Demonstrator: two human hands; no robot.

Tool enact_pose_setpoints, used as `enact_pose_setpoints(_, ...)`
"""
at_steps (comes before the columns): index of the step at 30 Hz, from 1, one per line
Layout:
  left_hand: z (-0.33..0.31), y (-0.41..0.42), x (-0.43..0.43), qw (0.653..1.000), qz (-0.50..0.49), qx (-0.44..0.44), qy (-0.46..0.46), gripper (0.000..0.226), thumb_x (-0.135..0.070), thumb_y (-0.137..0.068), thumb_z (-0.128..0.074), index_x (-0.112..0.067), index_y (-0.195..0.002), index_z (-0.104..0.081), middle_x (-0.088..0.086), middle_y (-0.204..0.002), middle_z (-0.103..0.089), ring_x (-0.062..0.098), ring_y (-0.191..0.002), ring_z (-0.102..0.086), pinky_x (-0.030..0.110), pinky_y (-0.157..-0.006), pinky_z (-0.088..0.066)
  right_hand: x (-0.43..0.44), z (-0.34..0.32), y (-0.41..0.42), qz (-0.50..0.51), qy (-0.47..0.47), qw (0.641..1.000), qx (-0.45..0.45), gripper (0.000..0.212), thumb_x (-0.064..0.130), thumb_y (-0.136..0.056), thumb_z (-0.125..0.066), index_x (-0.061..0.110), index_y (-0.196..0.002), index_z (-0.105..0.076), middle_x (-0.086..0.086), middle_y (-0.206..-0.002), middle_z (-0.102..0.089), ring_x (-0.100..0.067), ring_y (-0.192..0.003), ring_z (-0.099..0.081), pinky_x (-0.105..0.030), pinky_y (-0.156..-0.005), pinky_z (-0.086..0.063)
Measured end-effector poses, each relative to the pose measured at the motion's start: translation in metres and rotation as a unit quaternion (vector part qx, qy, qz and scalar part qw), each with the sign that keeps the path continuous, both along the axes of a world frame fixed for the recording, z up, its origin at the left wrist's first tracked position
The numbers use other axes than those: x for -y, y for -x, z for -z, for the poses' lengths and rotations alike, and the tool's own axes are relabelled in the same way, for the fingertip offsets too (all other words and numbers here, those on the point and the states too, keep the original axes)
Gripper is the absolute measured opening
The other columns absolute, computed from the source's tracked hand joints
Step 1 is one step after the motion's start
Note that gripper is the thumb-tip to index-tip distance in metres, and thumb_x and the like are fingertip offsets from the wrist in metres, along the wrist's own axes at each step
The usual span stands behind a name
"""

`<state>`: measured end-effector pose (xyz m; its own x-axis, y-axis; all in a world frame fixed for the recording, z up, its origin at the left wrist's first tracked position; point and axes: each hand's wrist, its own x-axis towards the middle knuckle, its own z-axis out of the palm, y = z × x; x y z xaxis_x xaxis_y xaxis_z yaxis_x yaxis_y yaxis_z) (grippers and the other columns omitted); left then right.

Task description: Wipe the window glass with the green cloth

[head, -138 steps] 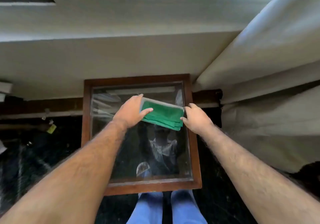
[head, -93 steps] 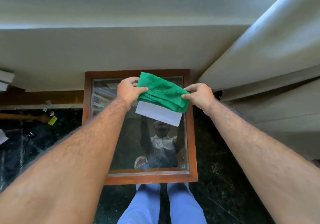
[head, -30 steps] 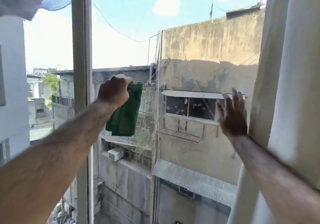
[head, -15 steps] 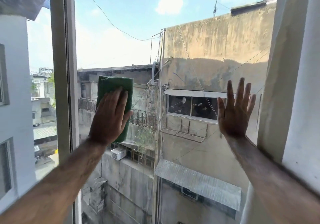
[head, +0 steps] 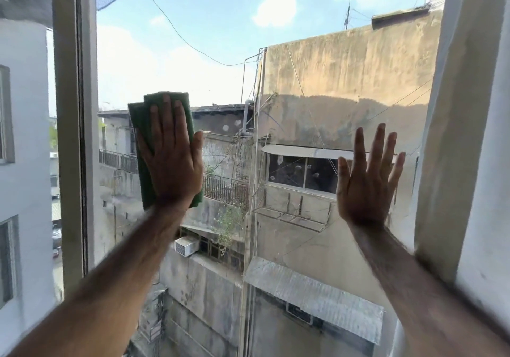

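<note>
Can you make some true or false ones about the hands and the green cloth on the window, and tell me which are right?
1. The left hand presses the green cloth flat on the window glass. True.
2. The right hand is holding a spray bottle. False: it holds nothing, and its fingers are spread open against the glass.
3. The cloth is beside the window frame on the left. True.
4. Both hands are on the cloth. False: only the left hand is; the right hand is far across the pane.
5. The cloth is scrunched into a ball. False: it is folded flat under the palm.
</note>
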<state>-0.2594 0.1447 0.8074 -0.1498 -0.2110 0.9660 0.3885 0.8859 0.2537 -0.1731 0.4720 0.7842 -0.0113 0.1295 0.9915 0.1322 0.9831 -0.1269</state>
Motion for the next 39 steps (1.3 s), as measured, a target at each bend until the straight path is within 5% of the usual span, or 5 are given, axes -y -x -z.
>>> enact_pose_setpoints(6,-0.016,-0.007,-0.059,0.991,0.006,-0.054,0.121,0.070,-0.052,-0.108,-0.028,-0.013,-0.166,-0.020,0.011,-0.175,-0.020,0.030,-0.163,-0.015,0.057,-0.132,-0.010,-0.009,-0.002,0.004,-0.008,-0.010,1.000,-0.017,0.065,0.048,-0.114,-0.030,0.028,-0.176,-0.018,-0.011,-0.184,-0.013,-0.034,-0.172,-0.012,-0.057,-0.138,-0.006)
enact_pose_setpoints(13,0.116,0.003,-0.008,0.952,0.019,-0.051,0.302,0.064,-0.053,-0.111,-0.032,-0.026,-0.167,-0.016,-0.003,-0.176,-0.013,0.025,-0.164,-0.012,0.069,-0.127,-0.016,-0.006,0.002,0.005,-0.023,-0.008,0.999,-0.022,0.062,0.042,-0.116,-0.029,0.034,-0.176,-0.015,-0.009,-0.185,-0.012,-0.032,-0.172,-0.010,-0.060,-0.138,-0.011)
enact_pose_setpoints(24,-0.038,-0.001,0.005,0.998,-0.026,0.021,-0.046,0.060,-0.046,-0.113,-0.022,-0.021,-0.167,-0.019,0.008,-0.176,-0.015,0.029,-0.164,-0.011,0.057,-0.130,-0.016,-0.005,0.006,0.006,-0.041,-0.012,0.998,-0.042,0.057,0.042,-0.119,-0.024,0.033,-0.175,-0.018,-0.008,-0.185,-0.014,-0.030,-0.172,-0.013,-0.058,-0.138,-0.012)
enact_pose_setpoints(32,-0.008,-0.007,-0.039,0.983,0.028,-0.040,0.177,0.067,-0.047,-0.110,-0.027,-0.013,-0.166,-0.022,0.011,-0.175,-0.019,0.033,-0.163,-0.011,0.059,-0.130,-0.016,-0.010,0.004,0.007,-0.040,-0.013,0.998,-0.037,0.059,0.040,-0.118,-0.029,0.033,-0.176,-0.016,-0.008,-0.185,-0.013,-0.030,-0.172,-0.011,-0.056,-0.139,-0.008)
enact_pose_setpoints(39,0.093,-0.009,0.028,0.977,0.000,0.017,0.210,0.068,-0.042,-0.109,-0.044,-0.011,-0.166,-0.023,0.009,-0.175,-0.022,0.031,-0.163,-0.014,0.061,-0.128,-0.023,-0.004,0.004,0.006,-0.044,-0.001,0.999,-0.032,0.059,0.041,-0.119,-0.028,0.035,-0.175,-0.014,-0.004,-0.185,-0.009,-0.027,-0.173,-0.007,-0.055,-0.139,-0.008)
